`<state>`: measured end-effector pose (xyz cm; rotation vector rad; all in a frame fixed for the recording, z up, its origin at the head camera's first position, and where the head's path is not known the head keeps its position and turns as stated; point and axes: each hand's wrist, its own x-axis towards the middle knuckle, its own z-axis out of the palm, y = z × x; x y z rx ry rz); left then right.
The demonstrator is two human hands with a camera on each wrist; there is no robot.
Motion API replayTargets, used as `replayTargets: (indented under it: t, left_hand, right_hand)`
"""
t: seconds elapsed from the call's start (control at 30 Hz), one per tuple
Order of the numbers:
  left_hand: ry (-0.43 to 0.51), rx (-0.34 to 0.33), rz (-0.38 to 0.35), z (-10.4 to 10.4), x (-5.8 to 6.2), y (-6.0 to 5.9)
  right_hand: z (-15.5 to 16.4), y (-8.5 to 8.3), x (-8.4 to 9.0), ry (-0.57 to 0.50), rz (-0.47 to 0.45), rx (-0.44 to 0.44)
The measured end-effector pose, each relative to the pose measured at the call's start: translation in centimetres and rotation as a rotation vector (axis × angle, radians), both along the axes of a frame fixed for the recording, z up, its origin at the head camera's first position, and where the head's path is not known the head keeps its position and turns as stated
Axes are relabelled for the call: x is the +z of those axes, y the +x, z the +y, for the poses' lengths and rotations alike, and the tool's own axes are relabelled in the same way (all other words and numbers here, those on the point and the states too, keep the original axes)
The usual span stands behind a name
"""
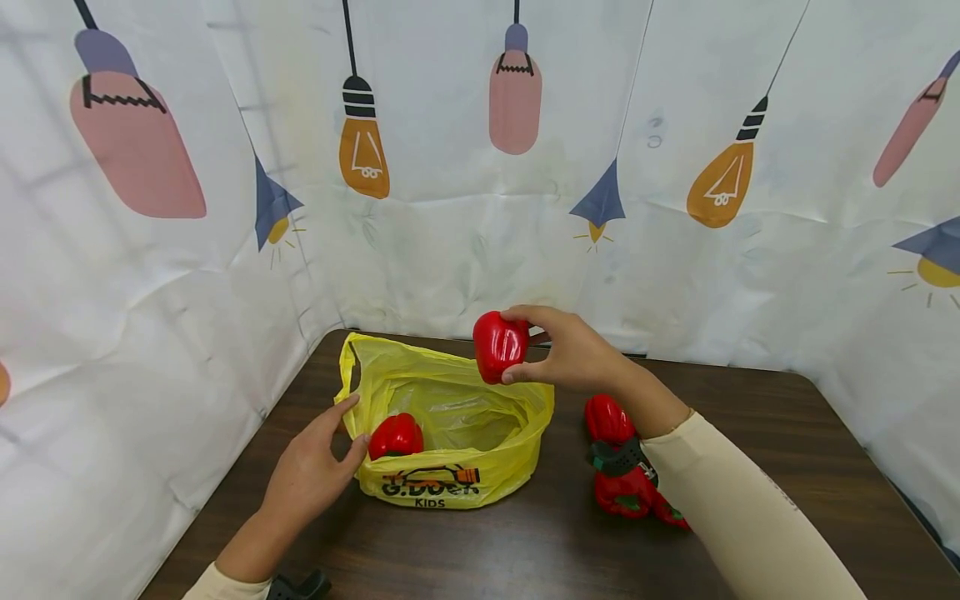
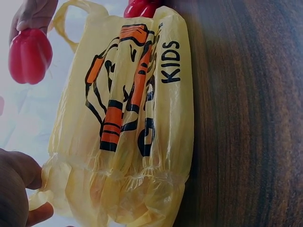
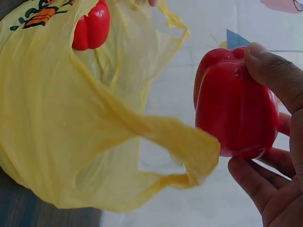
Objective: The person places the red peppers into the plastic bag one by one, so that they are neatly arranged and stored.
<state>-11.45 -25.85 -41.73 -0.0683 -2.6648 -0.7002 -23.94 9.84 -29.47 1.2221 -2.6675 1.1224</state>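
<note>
my right hand has a red pepper up in the air, just over the back rim of the yellow bag, thumb curled on top and fingers wrapped underneath, a firm pinch across its body. from the right wrist view the pepper sits snug between thumb and fingers, glossy skin, ribbed sides. my read: it's light and hollow, stiff enough not to dent, but that waxy skin could slide, so holding across the lobes where the ridges give purchase looks the safest spot. my left hand is down at the bag's left rim, fingers fairly straight and spread, touching the plastic beside a second pepper that lies inside the bag near its front left edge. the bag itself is thin, floppy film, mouth slumped open on the brown table, so it will likely give way under any nudge. more peppers lie on the table under my right forearm, right of the bag, well clear of its mouth.
</note>
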Motion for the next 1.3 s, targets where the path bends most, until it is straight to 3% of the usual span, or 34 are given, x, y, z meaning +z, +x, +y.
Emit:
replayTargets:
  t: [0.9, 1.07, 1.3]
  left_hand:
    - [0.004, 0.003, 0.011, 0.1, -0.1, 0.0]
    - [0.001, 0.001, 0.028, 0.0, -0.2, 0.0]
    - [0.003, -0.009, 0.051, 0.0, -0.2, -0.1]
  right_hand:
    - [-4.3, 0.6, -1.0, 0.036, -0.026, 0.082]
    - [-5.0, 0.7, -1.4, 0.069, -0.009, 0.073]
    - [-5.9, 0.7, -2.2, 0.077, -0.061, 0.062]
